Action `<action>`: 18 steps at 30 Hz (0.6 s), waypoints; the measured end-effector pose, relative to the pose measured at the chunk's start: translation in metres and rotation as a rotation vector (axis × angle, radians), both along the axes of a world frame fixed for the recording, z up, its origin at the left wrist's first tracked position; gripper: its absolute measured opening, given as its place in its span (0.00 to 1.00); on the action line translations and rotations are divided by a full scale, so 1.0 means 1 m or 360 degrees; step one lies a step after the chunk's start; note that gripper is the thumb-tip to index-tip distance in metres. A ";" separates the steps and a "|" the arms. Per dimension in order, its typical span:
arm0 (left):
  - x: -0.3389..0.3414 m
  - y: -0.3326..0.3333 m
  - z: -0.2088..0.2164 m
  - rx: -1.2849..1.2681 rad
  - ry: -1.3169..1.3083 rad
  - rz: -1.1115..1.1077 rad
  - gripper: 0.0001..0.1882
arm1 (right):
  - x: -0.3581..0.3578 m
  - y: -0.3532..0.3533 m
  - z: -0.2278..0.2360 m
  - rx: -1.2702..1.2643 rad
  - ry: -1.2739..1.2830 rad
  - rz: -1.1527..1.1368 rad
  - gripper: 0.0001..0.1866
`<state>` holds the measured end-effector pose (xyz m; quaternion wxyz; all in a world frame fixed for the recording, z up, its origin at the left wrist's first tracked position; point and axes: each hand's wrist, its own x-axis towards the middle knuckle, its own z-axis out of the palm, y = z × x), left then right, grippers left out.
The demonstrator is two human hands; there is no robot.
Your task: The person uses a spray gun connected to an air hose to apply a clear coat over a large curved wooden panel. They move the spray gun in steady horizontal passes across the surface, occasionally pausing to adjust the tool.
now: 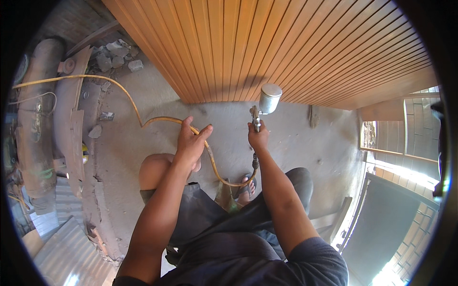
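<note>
My right hand (258,137) is wrapped round the grip of a paint spray gun (256,117). A silvery cup with a lid (270,100) sits on the gun, pointed toward the wooden panel. In my left hand (191,145) lies a yellow air hose (164,118), running between thumb and fingers; the other fingers are partly hidden. From there the hose dips in a loop and rises to a coupling (255,162) below the gun's grip. Ahead stands a large orange-brown slatted wooden panel (229,52), apart from both hands.
Broken concrete chunks (114,55) lie at the far left. A big rusty cylinder (40,109) and corrugated sheets (76,252) line the left side. The hose crosses leftward over the grey floor (143,95). A framed grey panel (386,229) leans at the right.
</note>
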<state>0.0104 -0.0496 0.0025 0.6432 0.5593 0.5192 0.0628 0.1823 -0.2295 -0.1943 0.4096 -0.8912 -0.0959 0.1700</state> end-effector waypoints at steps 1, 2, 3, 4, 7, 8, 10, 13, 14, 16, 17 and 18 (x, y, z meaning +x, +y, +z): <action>-0.001 0.000 -0.001 -0.0025 0.0015 0.0009 0.48 | 0.000 0.000 -0.005 0.0005 -0.0016 0.0014 0.17; -0.001 -0.001 -0.003 -0.0026 0.0007 -0.0005 0.48 | 0.000 0.001 -0.011 0.0010 -0.0030 0.0027 0.17; -0.002 -0.001 -0.003 -0.0032 0.0007 -0.0010 0.48 | 0.000 0.001 -0.017 0.0026 -0.0060 0.0038 0.18; -0.002 -0.002 -0.003 -0.0048 0.0010 -0.0007 0.48 | 0.000 0.002 -0.023 0.0043 -0.0091 0.0046 0.18; -0.002 -0.001 -0.002 -0.0082 0.0030 -0.0005 0.48 | -0.003 0.002 -0.032 0.0112 -0.0157 0.0026 0.16; -0.002 -0.002 -0.002 -0.0060 0.0005 0.0008 0.48 | -0.003 0.002 -0.031 0.0114 -0.0164 0.0002 0.15; -0.002 -0.002 -0.003 -0.0056 -0.0011 0.0052 0.49 | -0.003 0.001 -0.024 0.0178 -0.0163 -0.0018 0.14; -0.002 0.000 -0.008 -0.0022 -0.0074 0.0116 0.52 | 0.001 0.003 0.000 0.0294 -0.0199 -0.0027 0.14; -0.001 0.001 -0.010 0.0012 -0.0102 0.0161 0.52 | 0.003 0.003 0.010 0.0343 -0.0227 -0.0018 0.13; 0.000 0.004 -0.013 0.0025 -0.0109 0.0269 0.54 | 0.007 0.005 0.030 0.0374 -0.0207 -0.0030 0.13; 0.000 0.006 -0.012 0.0091 -0.0156 0.0259 0.54 | 0.009 0.006 0.039 0.0414 -0.0222 -0.0023 0.13; 0.000 0.007 -0.010 0.0106 -0.0157 0.0274 0.54 | 0.010 0.007 0.049 0.0450 -0.0241 -0.0027 0.13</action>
